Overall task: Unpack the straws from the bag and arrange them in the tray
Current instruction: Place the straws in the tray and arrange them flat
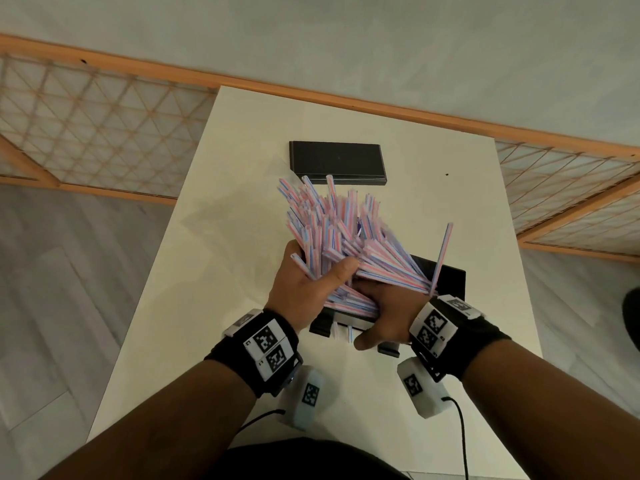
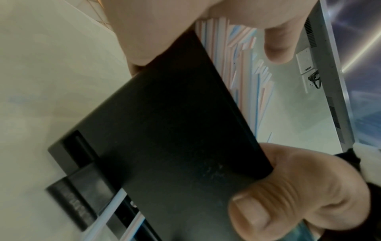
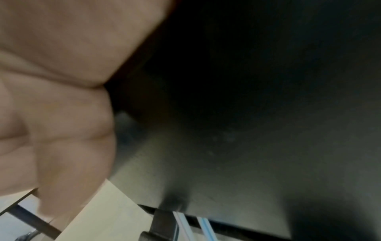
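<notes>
A thick bundle of pink, blue and white striped straws fans out upward over the black tray at the table's middle. My left hand grips the bundle from the left, its thumb lying across the straws. My right hand curls round the bundle's lower ends at the tray's near side. Its thumb lies on the tray's outer wall. One straw stands nearly upright at the right. Two straws poke out under the tray. The right palm fills the right wrist view's left side.
A second flat black tray or lid lies at the back of the white table. Wooden lattice screens stand behind the table. Thin black cables hang at the near edge. The back of a monitor shows in the left wrist view.
</notes>
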Demonstrator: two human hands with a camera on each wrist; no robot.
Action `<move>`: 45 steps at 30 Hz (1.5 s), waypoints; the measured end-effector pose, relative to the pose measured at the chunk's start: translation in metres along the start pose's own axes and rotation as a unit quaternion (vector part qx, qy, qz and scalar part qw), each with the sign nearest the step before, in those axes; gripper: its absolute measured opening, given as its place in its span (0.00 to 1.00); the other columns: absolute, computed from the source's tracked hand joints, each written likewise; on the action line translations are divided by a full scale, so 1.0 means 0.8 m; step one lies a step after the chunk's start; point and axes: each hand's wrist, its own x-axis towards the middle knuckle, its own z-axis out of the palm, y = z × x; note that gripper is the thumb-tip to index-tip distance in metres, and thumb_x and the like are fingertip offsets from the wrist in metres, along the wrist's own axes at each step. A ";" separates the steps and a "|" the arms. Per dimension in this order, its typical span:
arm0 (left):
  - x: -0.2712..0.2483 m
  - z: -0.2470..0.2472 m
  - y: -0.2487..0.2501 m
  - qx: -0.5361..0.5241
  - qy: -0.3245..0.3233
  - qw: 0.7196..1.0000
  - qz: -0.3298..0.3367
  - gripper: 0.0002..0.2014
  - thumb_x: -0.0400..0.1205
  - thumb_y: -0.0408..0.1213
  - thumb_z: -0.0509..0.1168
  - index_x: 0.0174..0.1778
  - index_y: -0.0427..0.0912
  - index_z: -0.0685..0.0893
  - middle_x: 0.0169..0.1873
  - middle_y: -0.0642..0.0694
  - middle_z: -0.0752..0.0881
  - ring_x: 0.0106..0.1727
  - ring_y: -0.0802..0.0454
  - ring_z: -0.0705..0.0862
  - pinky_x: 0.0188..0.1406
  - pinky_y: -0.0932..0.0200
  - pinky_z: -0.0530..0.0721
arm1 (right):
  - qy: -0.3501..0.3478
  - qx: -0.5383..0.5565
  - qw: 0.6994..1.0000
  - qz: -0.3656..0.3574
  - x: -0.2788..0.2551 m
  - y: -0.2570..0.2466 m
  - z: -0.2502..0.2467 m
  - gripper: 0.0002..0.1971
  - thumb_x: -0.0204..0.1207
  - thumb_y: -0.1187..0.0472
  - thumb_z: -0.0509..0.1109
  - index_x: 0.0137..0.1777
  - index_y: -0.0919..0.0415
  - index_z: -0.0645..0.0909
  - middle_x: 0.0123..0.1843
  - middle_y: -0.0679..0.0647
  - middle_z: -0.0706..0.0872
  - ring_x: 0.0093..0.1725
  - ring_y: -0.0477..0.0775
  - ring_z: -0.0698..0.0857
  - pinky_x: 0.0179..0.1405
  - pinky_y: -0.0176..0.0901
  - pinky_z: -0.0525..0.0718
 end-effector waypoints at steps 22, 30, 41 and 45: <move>-0.003 -0.001 0.019 0.007 0.085 0.995 0.053 0.39 0.69 0.60 0.82 0.70 0.42 0.79 0.63 0.44 0.90 0.65 0.44 0.90 0.67 0.33 0.86 | 0.109 0.036 0.993 -0.017 -0.024 -0.020 0.011 0.35 0.67 0.33 0.74 0.69 0.52 0.73 0.62 0.52 0.83 0.63 0.56 0.82 0.61 0.43 0.78; 0.002 0.008 0.008 0.062 0.039 0.997 0.002 0.33 0.75 0.65 0.72 0.74 0.53 0.83 0.66 0.56 0.89 0.71 0.57 0.85 0.77 0.41 0.80 | 0.268 0.087 0.959 0.007 -0.093 0.003 -0.016 0.16 0.68 0.37 0.71 0.39 0.49 0.76 0.32 0.42 0.81 0.33 0.44 0.79 0.34 0.36 0.76; -0.011 0.010 0.017 0.034 0.026 0.999 -0.016 0.36 0.72 0.59 0.76 0.75 0.49 0.81 0.65 0.54 0.91 0.68 0.56 0.88 0.75 0.43 0.82 | 0.253 0.083 0.956 0.127 -0.047 0.025 -0.023 0.10 0.78 0.51 0.70 0.37 0.51 0.79 0.31 0.45 0.79 0.38 0.55 0.78 0.37 0.42 0.71; -0.016 0.002 0.022 0.011 0.015 1.000 -0.005 0.37 0.75 0.60 0.75 0.78 0.49 0.75 0.71 0.51 0.87 0.74 0.52 0.84 0.79 0.38 0.78 | 0.233 0.100 0.967 0.006 -0.067 0.015 -0.028 0.11 0.76 0.47 0.72 0.41 0.54 0.84 0.36 0.49 0.85 0.38 0.52 0.82 0.39 0.45 0.78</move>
